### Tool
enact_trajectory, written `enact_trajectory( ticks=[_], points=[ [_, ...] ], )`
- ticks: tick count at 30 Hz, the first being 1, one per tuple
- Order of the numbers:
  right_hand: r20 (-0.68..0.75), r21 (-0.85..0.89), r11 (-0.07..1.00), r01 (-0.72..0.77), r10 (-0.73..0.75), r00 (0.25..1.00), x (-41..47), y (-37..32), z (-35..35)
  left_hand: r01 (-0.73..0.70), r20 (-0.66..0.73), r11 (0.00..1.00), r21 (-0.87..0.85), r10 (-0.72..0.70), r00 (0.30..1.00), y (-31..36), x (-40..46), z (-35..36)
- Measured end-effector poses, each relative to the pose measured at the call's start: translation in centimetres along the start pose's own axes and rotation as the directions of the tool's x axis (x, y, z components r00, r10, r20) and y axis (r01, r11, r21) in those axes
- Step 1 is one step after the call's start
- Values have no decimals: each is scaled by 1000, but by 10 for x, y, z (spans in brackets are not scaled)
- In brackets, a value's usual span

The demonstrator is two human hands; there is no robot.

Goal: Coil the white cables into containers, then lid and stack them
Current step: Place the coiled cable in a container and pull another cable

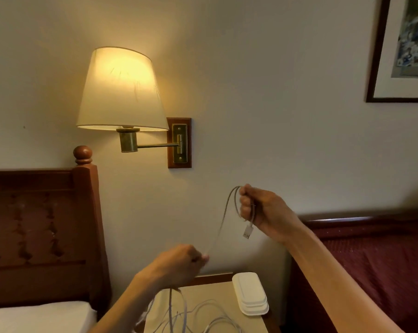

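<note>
Stacked containers (251, 295) sit at the nightstand's (217, 296) back right corner, loose cables (203, 318) left of them. My right hand (263, 210) is above my left hand (179, 265), a cable (221, 224) strung between.

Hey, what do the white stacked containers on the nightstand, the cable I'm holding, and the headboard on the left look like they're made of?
Stacked white oblong containers: probably moulded pulp or foam, since the surface is matt and the edges soft. Thin white cable gripped by the right hand: flexible, plastic-sheathed by its look, ending in a metal USB plug. Reddish-brown carved headboard: varnished wood, with a slight sheen and a turned knob.
</note>
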State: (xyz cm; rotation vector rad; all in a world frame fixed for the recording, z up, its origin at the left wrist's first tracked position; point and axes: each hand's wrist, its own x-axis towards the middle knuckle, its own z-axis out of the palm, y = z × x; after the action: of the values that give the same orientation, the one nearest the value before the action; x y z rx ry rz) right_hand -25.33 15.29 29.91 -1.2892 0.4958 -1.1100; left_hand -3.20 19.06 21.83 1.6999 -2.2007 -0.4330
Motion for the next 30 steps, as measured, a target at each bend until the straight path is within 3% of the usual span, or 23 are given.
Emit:
enact_trajectory(
  ticks=[2,4,9,13,20,23,26,28,30],
  points=[
    [8,-332,938,103,-107,994,0,12,9,-99,163,995,23,94,982,27,-7,-7],
    [71,-521,839,157,-141,987,-1,23,13,-202,187,979,0,199,962,45,-13,-22],
    [177,-710,671,212,-120,977,-6,36,8,-423,-81,905,55,426,901,38,-15,-47],
    [251,-727,646,232,-65,966,-9,38,16,-522,-256,849,79,523,813,28,-6,-50],
    [276,-466,884,-28,175,945,-4,24,19,-569,-420,802,-181,461,782,24,7,-40],
    [289,-152,975,-161,199,936,-4,15,9,-550,-455,733,-401,362,814,15,12,-44],
    [281,254,937,-241,167,945,-2,0,-15,-467,-429,568,-678,210,878,-13,10,-49],
    [219,383,896,-222,146,965,-2,-11,-28,-436,-451,577,-691,128,883,-34,7,-43],
    [127,404,900,-164,122,984,-3,-17,-36,-316,-429,617,-721,-39,902,-49,9,-32]
  ],
)
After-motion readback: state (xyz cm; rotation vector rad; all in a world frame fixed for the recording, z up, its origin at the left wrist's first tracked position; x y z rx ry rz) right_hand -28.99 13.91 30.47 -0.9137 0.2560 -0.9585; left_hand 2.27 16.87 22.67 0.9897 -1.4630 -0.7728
